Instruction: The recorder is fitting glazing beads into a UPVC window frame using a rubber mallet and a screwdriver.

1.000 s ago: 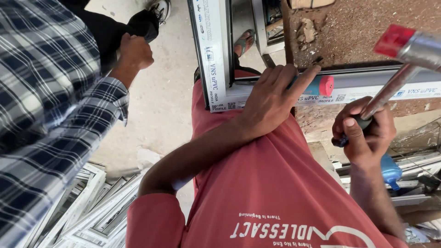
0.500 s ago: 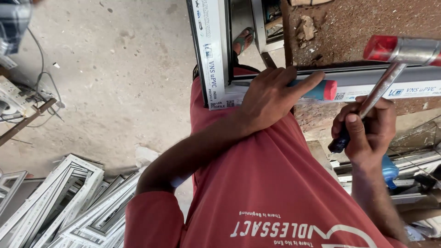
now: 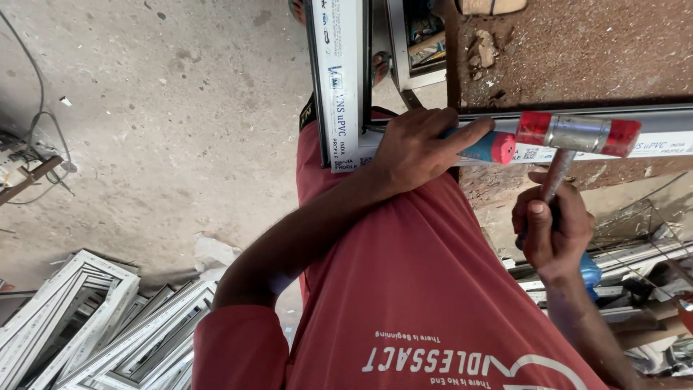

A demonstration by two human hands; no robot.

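My left hand [image 3: 415, 148] grips a tool with a blue and red handle [image 3: 494, 146], held along the corner where two white window-frame profiles [image 3: 339, 72] meet. My right hand [image 3: 552, 227] is closed on the shaft of a metal mallet [image 3: 577, 133] with red caps at both ends. The mallet's head sits right beside the red end of the tool handle, over the horizontal profile [image 3: 664, 144]. The tool's working tip is hidden under my left hand. My red shirt fills the lower middle of the view.
A pile of white window frames [image 3: 94, 325] lies at the lower left on the concrete floor [image 3: 180, 108]. Cables [image 3: 36, 144] trail at the far left. Loose profiles and scrap [image 3: 635, 274] crowd the lower right. Reddish ground [image 3: 577, 50] lies beyond the frame.
The person in the plaid shirt has left the view at the left. My right hand has swung the mallet down and leftward to the tool's red end. My left hand stays put.
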